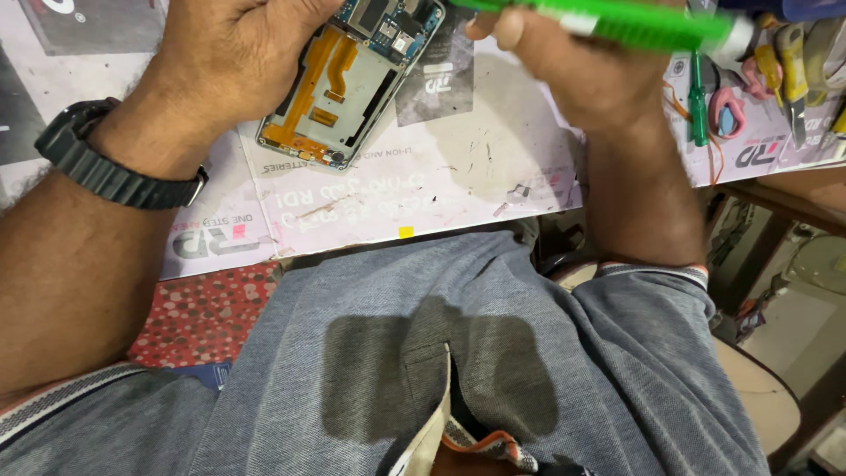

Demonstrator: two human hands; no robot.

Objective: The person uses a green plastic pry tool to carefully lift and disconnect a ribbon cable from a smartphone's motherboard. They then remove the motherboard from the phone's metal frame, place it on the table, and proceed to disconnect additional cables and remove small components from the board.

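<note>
1. The left hand [231, 55] is reaching forward from the lower left, its forearm running diagonally up across the view, with a black wristwatch [110, 163] strapped at the wrist.
2. This hand is closing its fingers over the upper left part of an opened phone [352, 84], gripping it along the edge; the fingertips themselves are hidden beneath the hand.
3. The opened phone is sitting tilted at the top centre of the view, its lower end lying against the printed work mat [423, 181], with orange flex strips and small circuit parts showing inside the frame.
4. The right hand [573, 75] is coming up from the lower right, the forearm rising almost straight and the wrist bending toward the phone.
5. This hand is curled tight around a green tool handle [617, 22], which is stretching out to the right along the top edge; the handle is blurred, so its tip cannot be made out.
6. The right thumb is hovering just beside the phone's upper right corner; whether it is touching cannot be told.
7. The work mat is covering the desk [207, 308], whose red spotted surface is showing at the lower left.
8. A small green screwdriver [698, 110] and other hand tools [793, 70] are lying at the far right of the mat, well apart from the phone.
</note>
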